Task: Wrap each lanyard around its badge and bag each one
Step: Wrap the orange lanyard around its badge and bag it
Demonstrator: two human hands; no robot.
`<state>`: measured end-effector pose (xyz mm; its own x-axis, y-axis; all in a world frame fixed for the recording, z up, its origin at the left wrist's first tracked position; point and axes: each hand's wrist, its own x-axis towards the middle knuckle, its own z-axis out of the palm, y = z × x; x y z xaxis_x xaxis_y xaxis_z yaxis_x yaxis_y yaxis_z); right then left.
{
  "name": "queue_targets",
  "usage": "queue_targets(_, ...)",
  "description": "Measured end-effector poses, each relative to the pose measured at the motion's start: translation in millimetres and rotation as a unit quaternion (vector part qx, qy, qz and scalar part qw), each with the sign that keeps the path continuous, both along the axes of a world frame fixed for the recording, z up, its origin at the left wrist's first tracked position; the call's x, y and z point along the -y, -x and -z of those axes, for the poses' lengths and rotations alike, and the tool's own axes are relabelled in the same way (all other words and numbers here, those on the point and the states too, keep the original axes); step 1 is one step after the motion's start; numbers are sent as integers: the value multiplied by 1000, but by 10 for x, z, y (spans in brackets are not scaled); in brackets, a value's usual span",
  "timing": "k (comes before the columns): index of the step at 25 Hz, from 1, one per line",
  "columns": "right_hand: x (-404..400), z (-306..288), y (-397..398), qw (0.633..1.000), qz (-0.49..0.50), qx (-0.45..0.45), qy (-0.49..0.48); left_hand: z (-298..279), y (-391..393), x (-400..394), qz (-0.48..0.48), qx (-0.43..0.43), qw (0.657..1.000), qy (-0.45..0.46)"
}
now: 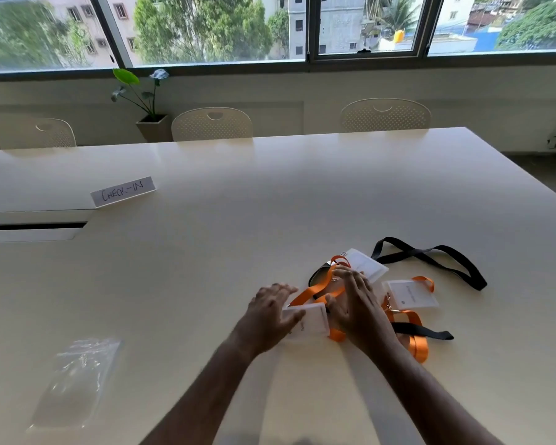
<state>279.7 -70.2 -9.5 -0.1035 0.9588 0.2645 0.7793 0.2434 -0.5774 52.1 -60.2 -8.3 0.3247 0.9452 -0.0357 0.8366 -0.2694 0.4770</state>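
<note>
On the big white table [270, 194], your left hand [270, 316] rests flat with straight fingers on the nearest badge [312, 319]. Your right hand [357, 303] lies open on its orange lanyard [315, 289] (tangled with others). Clear bags [77, 377] wait far left.

An office meeting room: long white conference table [270, 194], perforated chairs [212, 124], handwritten "CHECK-IN" sign [122, 191], wide windows [206, 27].
</note>
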Motion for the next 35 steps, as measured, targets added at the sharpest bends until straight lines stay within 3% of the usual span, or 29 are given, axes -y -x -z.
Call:
queue_targets(4,14,45,19,1000,-9,-3,-9,-7,-122,108,46,-50,998,3)
queue_targets(9,-29,50,104,1000,-20,-12,-15,34,-143,103,54,-51,997,8)
queue_targets(15,-63,-31,176,1000,-12,-10,-11,-96,-176,38,31,-11,999,-3)
queue_targets(18,-86,-106,176,997,12,-79,20,-213,-177,48,3,16,1000,-8)
queue_targets(22,-92,-191,205,967,-1,-236,99,-321,-97,73,-51,81,995,6)
queue_targets(25,-73,-204,267,934,-36,-326,138,-375,-12,72,-89,189,978,22)
queue_targets(30,-64,-239,377,907,-98,-337,231,-514,73,-15,-184,350,917,41)
queue_targets(35,-82,-231,407,933,-124,-287,181,-584,154,-53,-236,431,867,82)
